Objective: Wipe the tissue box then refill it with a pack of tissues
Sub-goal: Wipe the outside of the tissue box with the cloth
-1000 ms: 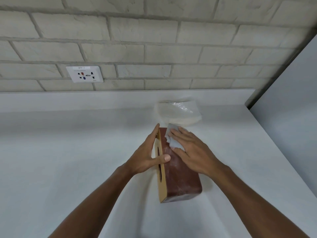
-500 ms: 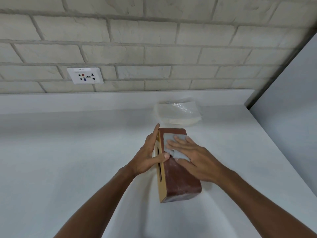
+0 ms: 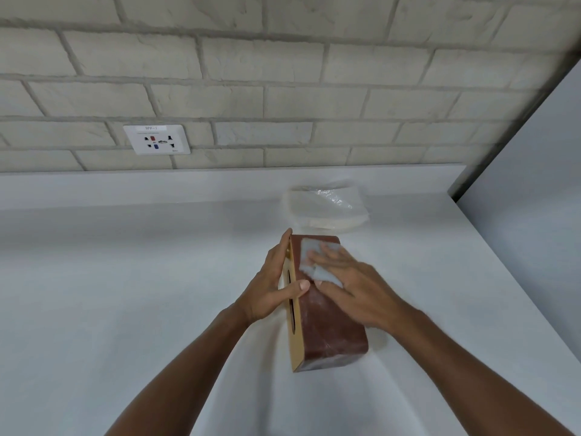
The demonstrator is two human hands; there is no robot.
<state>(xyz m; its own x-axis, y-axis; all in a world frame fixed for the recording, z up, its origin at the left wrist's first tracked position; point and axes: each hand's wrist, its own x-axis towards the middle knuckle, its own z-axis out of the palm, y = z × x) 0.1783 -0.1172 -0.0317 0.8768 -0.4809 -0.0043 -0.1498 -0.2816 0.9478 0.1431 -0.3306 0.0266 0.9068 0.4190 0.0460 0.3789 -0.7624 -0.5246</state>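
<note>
The right hand [image 3: 355, 284] lies flat, fingers spread and nearly straight, pressing a pale cloth [image 3: 327, 273] onto the upward-facing brown side of the tissue box [image 3: 327, 328]. The cloth is crumpled under the fingers and covers the far part of that side. The hand is slightly blurred.

The left hand [image 3: 267, 287] holds the box from the other side. Its fingers lie straight along the tan face with the slot, and its thumb hooks over the top edge onto the brown side, so the box is held narrowly between thumb and fingers.

The box lies on one long side on a white counter [image 3: 125, 278], the slotted face turned left, one short end towards the person.

Just beyond the far end of the box lies the pack of tissues [image 3: 325, 206] in clear, shiny wrap. Whether it touches the box cannot be told.

The counter is plain, smooth and matt, and a low white ledge [image 3: 157, 187] runs along its back. Above the ledge rises a wall of pale grey bricks [image 3: 283, 73]. A white wall socket [image 3: 156, 140] is fixed low on the wall, well to the left of the box. On the right a smooth grey panel [image 3: 534, 184] stands along the edge of the counter.
</note>
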